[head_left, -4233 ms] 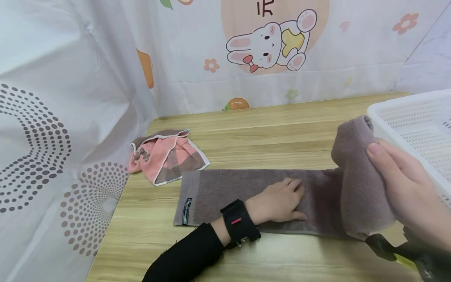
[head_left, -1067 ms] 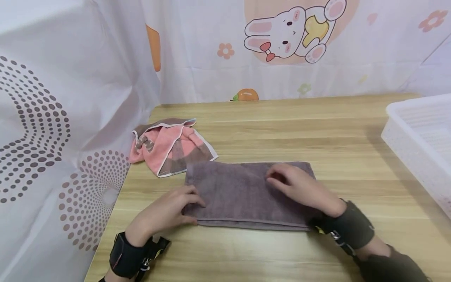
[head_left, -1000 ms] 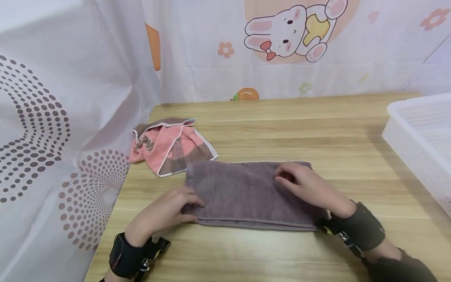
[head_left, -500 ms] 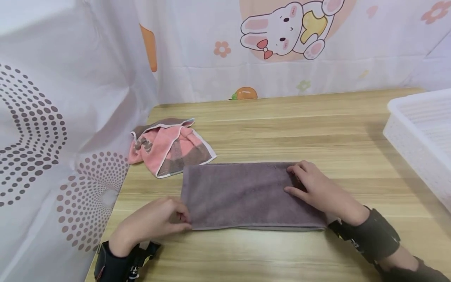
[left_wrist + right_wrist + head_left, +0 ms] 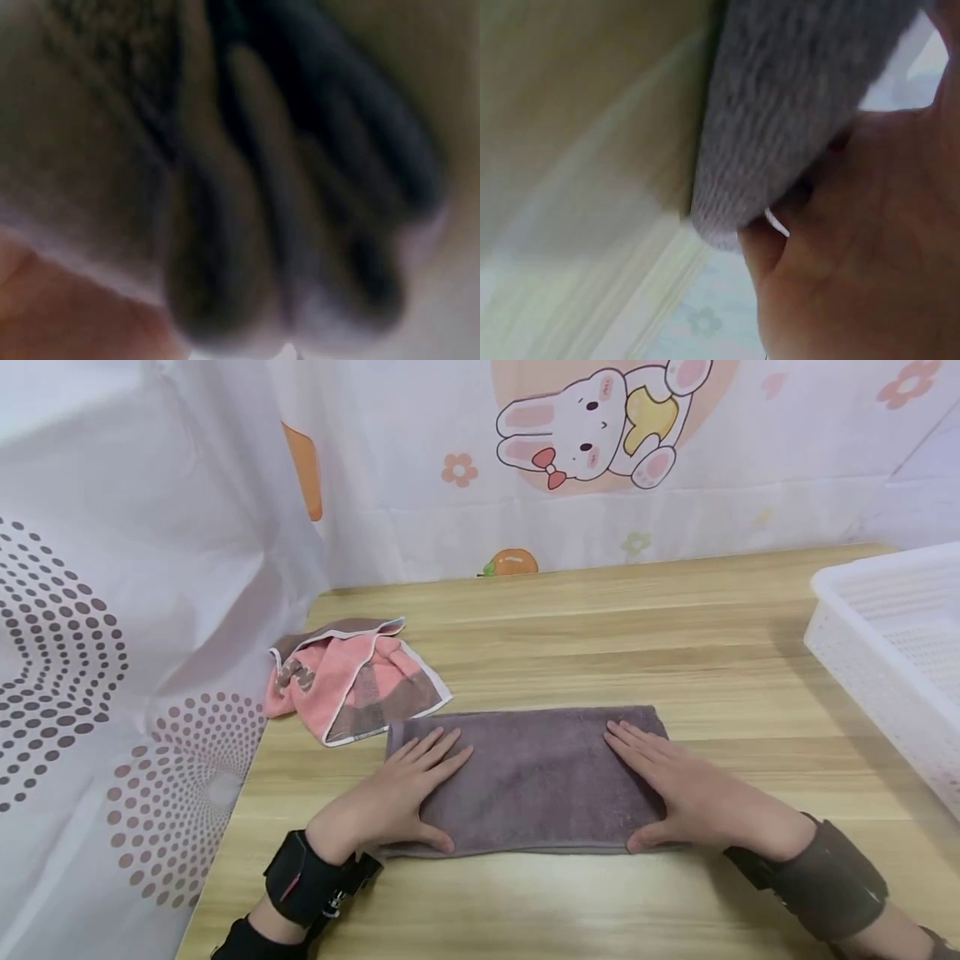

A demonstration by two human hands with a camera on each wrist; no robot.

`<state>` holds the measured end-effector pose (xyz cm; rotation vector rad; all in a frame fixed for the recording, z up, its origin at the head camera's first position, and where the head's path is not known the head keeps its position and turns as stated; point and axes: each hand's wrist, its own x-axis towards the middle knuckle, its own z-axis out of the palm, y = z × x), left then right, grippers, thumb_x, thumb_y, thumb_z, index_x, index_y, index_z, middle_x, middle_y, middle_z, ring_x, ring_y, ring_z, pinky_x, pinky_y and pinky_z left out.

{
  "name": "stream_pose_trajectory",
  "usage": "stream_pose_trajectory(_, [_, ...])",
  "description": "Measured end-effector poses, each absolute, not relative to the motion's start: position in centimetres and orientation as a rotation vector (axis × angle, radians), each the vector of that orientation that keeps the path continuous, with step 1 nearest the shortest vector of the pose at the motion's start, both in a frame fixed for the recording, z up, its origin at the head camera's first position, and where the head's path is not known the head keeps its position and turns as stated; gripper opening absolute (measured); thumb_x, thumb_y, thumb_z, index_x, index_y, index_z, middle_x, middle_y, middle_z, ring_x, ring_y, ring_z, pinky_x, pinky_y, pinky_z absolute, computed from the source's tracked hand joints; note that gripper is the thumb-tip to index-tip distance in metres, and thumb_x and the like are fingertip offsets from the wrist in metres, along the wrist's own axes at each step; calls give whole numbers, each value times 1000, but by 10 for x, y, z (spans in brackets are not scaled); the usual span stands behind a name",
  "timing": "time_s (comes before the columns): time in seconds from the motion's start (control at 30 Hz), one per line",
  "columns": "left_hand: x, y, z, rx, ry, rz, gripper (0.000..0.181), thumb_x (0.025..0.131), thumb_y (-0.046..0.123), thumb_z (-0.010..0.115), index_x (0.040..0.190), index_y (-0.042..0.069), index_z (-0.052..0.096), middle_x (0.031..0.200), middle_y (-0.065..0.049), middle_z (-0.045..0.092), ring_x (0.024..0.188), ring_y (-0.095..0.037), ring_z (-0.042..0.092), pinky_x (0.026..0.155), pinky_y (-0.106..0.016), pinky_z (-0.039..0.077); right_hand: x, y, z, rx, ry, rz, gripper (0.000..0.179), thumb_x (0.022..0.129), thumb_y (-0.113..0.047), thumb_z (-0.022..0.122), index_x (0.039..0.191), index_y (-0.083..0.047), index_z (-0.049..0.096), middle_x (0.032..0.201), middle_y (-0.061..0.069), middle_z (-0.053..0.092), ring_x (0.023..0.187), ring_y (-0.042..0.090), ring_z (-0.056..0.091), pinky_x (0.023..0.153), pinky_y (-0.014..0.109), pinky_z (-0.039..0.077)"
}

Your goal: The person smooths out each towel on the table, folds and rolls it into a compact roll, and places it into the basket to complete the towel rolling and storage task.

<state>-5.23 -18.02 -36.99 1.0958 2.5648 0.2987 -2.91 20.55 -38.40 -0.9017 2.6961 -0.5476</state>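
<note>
A folded grey-purple towel [image 5: 536, 781] lies flat on the wooden table, its long sides running left to right. My left hand [image 5: 397, 789] rests on its left end with fingers straight and spread, the thumb near the front edge. On the right end lies my right hand [image 5: 686, 789], fingers extended, thumb at the front edge. Close up in the left wrist view, the layered folds of the towel [image 5: 247, 187] look blurred beside part of the palm. The right wrist view has the rounded fold of the towel [image 5: 780, 112] against my palm.
A crumpled pink and brown towel [image 5: 352, 681] with white trim lies behind the grey one at the left, almost touching its corner. At the right stands a white plastic basket [image 5: 862, 652]. Printed curtains hang behind and to the left of the table [image 5: 600, 643].
The long grey towel has been folded over into a shorter rectangle. Both hands, earlier curled at its ends, now lie flat on top; my left hand has moved up and inward onto it.
</note>
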Motion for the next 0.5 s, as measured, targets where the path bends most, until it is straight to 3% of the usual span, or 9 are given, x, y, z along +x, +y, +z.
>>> stream_pose_trajectory(0.07, [-51,-181,-372,1093,2559,297,109,73,59,78,157,13,27,165,-15,16,152,-38,11,119,-57,19,-32,208,-381,-920,2689,-533,121,70,-78,64,156,-3,25,162,19,24,147,39,26,122,32,13])
stream_pose_trajectory(0.2, [-47,-179,-371,1126,2568,289,101,75,62,74,156,16,33,163,-16,22,150,-38,17,116,-58,25,-40,206,-371,-892,2686,-508,112,74,-75,64,149,4,38,155,25,34,141,45,35,107,60,36])
stream_pose_trajectory(0.33, [-41,-175,-366,1183,2602,263,82,83,59,69,150,18,45,157,-17,35,145,-36,32,110,-55,37,-48,199,-364,-836,2742,-467,93,84,-66,63,141,7,49,149,26,43,137,44,42,105,59,39])
stream_pose_trajectory(0.5, [-34,-162,-363,1346,2639,202,57,89,50,68,138,22,60,139,-13,54,126,-30,50,101,-44,46,-63,192,-365,-916,2829,-383,67,92,-42,67,132,11,56,141,31,49,132,46,47,105,57,41])
